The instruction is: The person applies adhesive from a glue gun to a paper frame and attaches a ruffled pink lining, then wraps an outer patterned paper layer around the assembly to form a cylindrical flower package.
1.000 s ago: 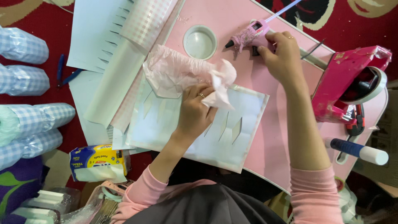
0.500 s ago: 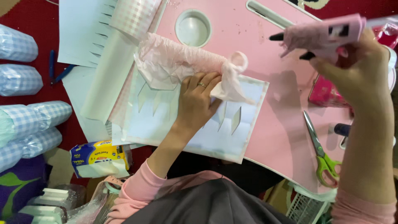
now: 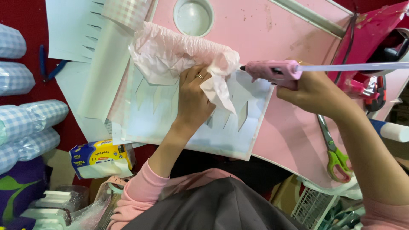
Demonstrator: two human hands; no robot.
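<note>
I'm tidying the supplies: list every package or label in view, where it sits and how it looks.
Tissue pack: lower left, below the white sheets; soft rectangular pack, blue, yellow and white.
Clear plastic packaging: bottom left corner, crumpled, see-through.
No signs or screens.

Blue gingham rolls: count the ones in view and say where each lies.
4, all at the left edge: one at the top, one below it, and two lower down. More may lie out of frame.

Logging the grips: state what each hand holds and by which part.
Right hand holds the pink glue gun by its handle. Left hand fingers press the gathered pink paper near its bunched end.
</note>
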